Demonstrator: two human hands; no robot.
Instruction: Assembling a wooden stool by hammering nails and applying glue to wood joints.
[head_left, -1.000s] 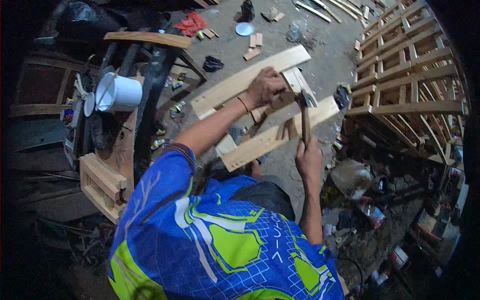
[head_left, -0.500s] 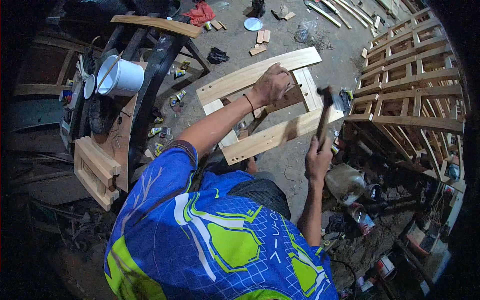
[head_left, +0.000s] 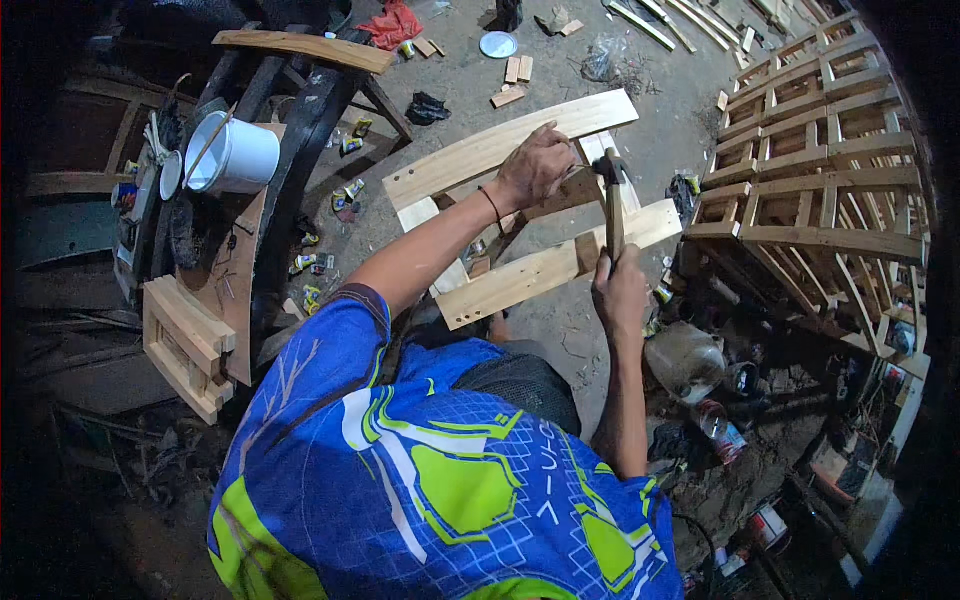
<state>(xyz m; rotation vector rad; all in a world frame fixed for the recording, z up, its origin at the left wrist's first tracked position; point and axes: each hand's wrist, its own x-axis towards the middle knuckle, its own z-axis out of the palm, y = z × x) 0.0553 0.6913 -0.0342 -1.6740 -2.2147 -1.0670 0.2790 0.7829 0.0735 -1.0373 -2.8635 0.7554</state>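
Head: hammer (head_left: 614,212) (in right hand (head_left: 621,289)).

Pale wooden frame (head_left: 497,146), toward 12 o'clock, long axis slanting from 8 to 2; upper rail (head_left: 460,162) gently bowed; lower rail (head_left: 530,281) roughly parallel, shadow across it; dark holes at both rails' 8 o'clock ends; hammer (head_left: 614,218) upper right, dark head at 12, over light crosspiece (head_left: 629,193), contact unclear; handle (head_left: 614,232) toward 6.
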